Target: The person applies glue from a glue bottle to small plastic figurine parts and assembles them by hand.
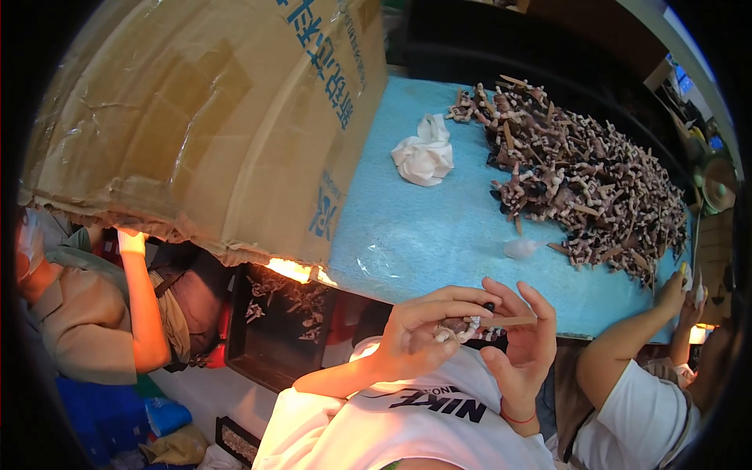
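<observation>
Before our white shirt (pixel 439 423), near the light-blue surface (pixel 439 235), our left hand (pixel 415 333) pinches a small brown-and-white figurine (pixel 470 330) with a flat wooden stick (pixel 511 321). The stick's long axis runs nearly level, free end pointing right, across our loosely spread right hand (pixel 526 348); contact there we cannot tell.

Left of the crumpled tissue (pixel 424 151), a cardboard box (pixel 211 133) walls me off; right of it, heaped figures (pixel 595 184) block me. On its near side I could pass over blue tabletop (pixel 439 231).
</observation>
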A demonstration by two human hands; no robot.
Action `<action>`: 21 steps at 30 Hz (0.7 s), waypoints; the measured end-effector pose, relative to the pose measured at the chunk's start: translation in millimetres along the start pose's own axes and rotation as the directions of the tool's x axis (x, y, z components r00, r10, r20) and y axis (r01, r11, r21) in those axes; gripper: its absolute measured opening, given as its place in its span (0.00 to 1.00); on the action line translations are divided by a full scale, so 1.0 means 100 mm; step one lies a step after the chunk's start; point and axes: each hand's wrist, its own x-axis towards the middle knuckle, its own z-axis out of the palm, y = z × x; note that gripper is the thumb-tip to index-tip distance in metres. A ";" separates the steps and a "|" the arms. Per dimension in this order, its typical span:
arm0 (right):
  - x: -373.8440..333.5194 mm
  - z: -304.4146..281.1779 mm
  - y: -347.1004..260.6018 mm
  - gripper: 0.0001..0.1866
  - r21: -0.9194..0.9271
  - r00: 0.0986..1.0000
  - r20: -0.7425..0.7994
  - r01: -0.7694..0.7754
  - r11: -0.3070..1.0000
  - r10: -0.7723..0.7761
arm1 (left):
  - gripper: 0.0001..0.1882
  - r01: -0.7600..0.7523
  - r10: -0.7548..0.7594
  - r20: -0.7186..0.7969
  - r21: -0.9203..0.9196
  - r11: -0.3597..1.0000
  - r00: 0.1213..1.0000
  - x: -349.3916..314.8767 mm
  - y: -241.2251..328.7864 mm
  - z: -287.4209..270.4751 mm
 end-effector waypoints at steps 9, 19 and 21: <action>0.04 0.03 0.00 0.41 0.004 0.997 0.075 0.026 1.000 -0.026 | 0.22 -0.057 0.057 0.008 0.069 0.996 0.998 0.01 -0.01 0.00; 0.07 0.04 0.02 0.38 -0.371 0.972 0.111 0.234 0.899 -0.208 | 0.20 0.077 -0.057 0.083 -0.263 0.962 0.995 0.00 -0.10 -0.03; 0.07 0.04 0.02 0.35 -0.448 0.949 0.133 0.315 0.837 -0.286 | 0.20 0.080 -0.059 0.087 -0.268 0.960 0.994 -0.01 -0.12 -0.04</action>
